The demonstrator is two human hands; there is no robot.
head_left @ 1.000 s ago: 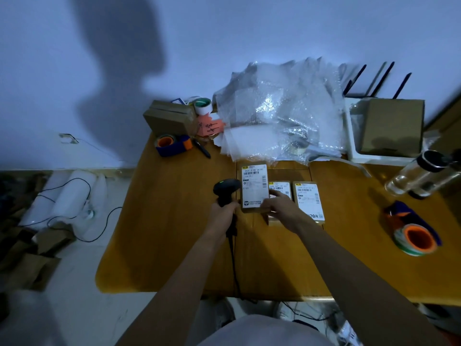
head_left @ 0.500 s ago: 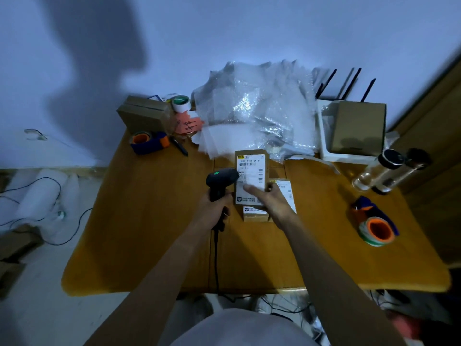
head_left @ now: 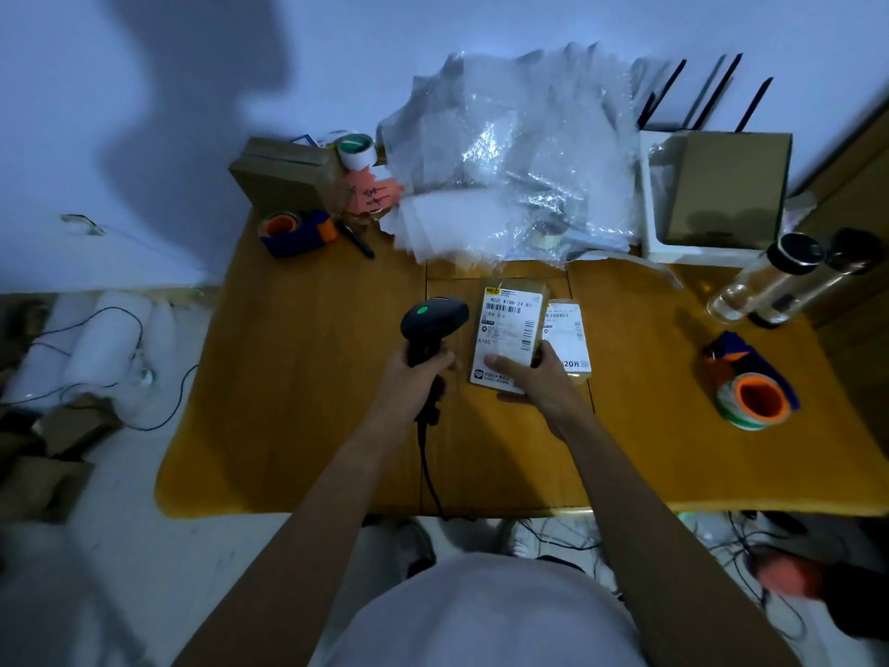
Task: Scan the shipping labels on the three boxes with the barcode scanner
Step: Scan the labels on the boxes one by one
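Observation:
My left hand (head_left: 416, 377) grips the handle of a black barcode scanner (head_left: 433, 320), whose head with a green light sits just left of a box. My right hand (head_left: 534, 377) holds a small brown box with a white shipping label (head_left: 507, 329), tilted up off the wooden table (head_left: 312, 377). A second labelled box (head_left: 567, 337) lies flat on the table just to the right, partly behind my right hand. A third box is not visible; it may be hidden under the raised one.
Bubble wrap (head_left: 510, 151) is piled at the back. A cardboard box (head_left: 284, 178) and tape dispenser (head_left: 296, 231) sit back left. A white tray with a box (head_left: 726, 185), bottles (head_left: 779, 276) and a tape roll (head_left: 755, 399) occupy the right. The scanner cable (head_left: 428, 474) runs over the front edge.
My right hand has picked up the leftmost box and tilted its label up beside the scanner. The scanner stayed in my left hand. The camera view shifted.

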